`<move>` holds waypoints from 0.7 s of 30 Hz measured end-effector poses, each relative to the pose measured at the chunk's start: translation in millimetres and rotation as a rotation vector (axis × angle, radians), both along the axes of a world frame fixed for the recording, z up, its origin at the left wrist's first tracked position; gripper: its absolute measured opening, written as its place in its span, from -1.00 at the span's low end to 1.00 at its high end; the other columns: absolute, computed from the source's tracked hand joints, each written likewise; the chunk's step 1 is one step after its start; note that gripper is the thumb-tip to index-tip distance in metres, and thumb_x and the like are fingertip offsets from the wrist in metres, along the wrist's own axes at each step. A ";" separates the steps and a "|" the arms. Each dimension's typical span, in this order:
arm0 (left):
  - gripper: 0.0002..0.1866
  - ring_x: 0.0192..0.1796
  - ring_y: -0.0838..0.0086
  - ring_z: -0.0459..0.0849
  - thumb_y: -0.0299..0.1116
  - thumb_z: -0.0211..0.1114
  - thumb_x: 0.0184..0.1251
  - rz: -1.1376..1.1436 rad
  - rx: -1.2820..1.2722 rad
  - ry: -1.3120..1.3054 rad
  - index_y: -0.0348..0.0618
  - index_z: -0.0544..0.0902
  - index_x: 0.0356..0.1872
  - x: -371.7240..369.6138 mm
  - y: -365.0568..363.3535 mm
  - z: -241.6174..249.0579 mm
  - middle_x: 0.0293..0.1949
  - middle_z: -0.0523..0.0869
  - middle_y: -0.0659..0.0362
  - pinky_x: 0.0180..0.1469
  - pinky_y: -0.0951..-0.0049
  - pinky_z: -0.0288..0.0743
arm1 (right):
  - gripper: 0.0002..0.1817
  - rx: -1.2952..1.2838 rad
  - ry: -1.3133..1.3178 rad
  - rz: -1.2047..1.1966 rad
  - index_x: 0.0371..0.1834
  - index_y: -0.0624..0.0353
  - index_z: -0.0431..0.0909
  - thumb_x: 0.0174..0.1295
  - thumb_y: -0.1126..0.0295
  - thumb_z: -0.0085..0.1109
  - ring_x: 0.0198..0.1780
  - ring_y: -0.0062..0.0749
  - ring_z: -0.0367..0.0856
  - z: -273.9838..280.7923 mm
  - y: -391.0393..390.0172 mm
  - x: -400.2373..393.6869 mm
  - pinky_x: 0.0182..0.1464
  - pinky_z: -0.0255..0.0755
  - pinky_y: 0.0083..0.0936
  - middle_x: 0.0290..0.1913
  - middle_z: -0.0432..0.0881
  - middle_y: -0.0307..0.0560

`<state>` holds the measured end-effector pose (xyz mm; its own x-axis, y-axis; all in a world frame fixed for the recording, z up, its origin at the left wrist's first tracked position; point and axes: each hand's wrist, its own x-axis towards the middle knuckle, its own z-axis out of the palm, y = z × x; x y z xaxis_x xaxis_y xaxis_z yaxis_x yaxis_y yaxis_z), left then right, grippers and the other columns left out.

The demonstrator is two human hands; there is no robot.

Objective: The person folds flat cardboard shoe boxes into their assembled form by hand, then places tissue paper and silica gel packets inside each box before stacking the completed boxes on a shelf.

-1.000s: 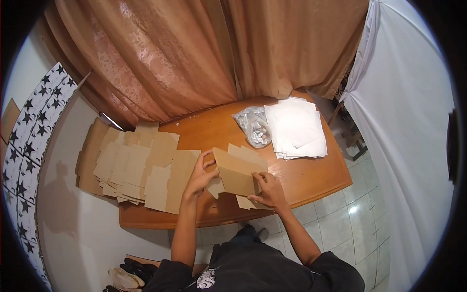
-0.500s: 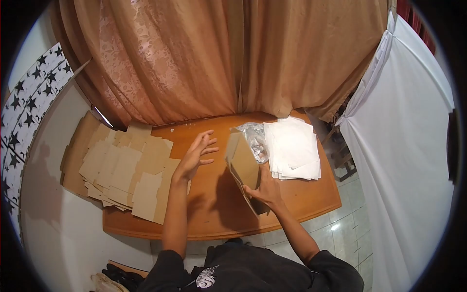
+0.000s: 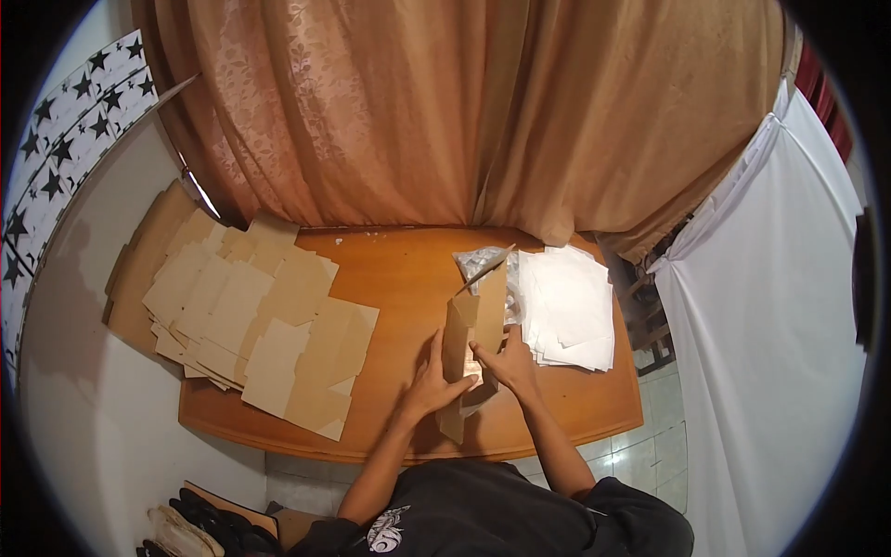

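Upright over the table, a brown cardboard box (image 3: 493,299) is held between my two hands, its narrow opening facing me and its flaps standing out. My left hand (image 3: 432,385) grips the left wall, thumb over the front edge. On the right wall is my right hand (image 3: 509,365), its thumb at the opening. A pale, bright patch shows inside the box between my thumbs; I cannot make out what it is. Behind the box lies a clear plastic bag (image 3: 471,261) with silvery contents, partly hidden. A stack of white sheets (image 3: 568,311) lies just right of it.
Flat brown cardboard pieces (image 3: 232,306) are piled on the left of the wooden table (image 3: 371,269). A brown curtain (image 3: 390,111) hangs behind, and a white cloth (image 3: 761,306) hangs at the right. Dark items (image 3: 218,520) sit low at the left.
My left hand, raised and spread apart from the box before, has come down and now holds its left side. The box has turned so its narrow opening faces me.
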<state>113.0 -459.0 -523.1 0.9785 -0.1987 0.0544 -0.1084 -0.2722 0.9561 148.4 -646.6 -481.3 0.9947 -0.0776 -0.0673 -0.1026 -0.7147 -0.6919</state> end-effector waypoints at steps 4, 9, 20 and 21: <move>-0.02 0.35 -0.28 0.46 -0.12 0.42 0.21 0.103 0.035 0.092 -0.16 0.06 0.57 0.4 0.8 17.4 0.37 0.41 -0.37 0.38 0.00 0.37 | -0.04 -0.018 0.034 -0.003 0.24 0.39 0.34 0.01 -0.25 0.37 -0.02 0.27 0.71 14.1 5.0 -0.1 0.05 0.56 -0.04 -0.13 0.72 0.40; -0.42 0.15 -0.33 0.57 -0.19 0.15 0.37 0.172 0.090 0.016 -0.22 0.37 0.36 12.0 10.2 -3.6 0.15 0.59 -0.33 0.21 -0.10 0.45 | 0.07 -0.047 0.029 -0.012 0.46 0.22 0.15 0.02 -0.24 0.35 -0.04 0.28 0.72 8.2 -2.4 -7.4 0.02 0.56 -0.02 -0.17 0.73 0.40; -0.41 0.06 -0.29 0.59 -0.15 -0.04 0.39 0.287 0.343 0.122 -0.32 0.34 0.34 54.6 6.2 -29.3 0.03 0.62 -0.38 0.16 -0.05 0.42 | 0.06 -0.109 0.163 0.155 0.54 0.09 0.21 0.03 -0.30 0.28 -0.03 0.24 0.70 -5.4 -8.6 -17.4 0.03 0.55 -0.02 -0.13 0.70 0.40; -0.40 0.03 -0.21 0.62 -0.15 -0.06 0.38 0.317 0.337 0.096 -0.30 0.33 0.37 55.7 1.5 -25.8 0.02 0.63 -0.35 0.15 0.07 0.45 | 0.03 -0.166 0.123 0.136 0.52 0.10 0.25 0.04 -0.28 0.28 -0.02 0.25 0.70 -4.4 -5.1 -20.5 0.04 0.55 -0.02 -0.12 0.70 0.41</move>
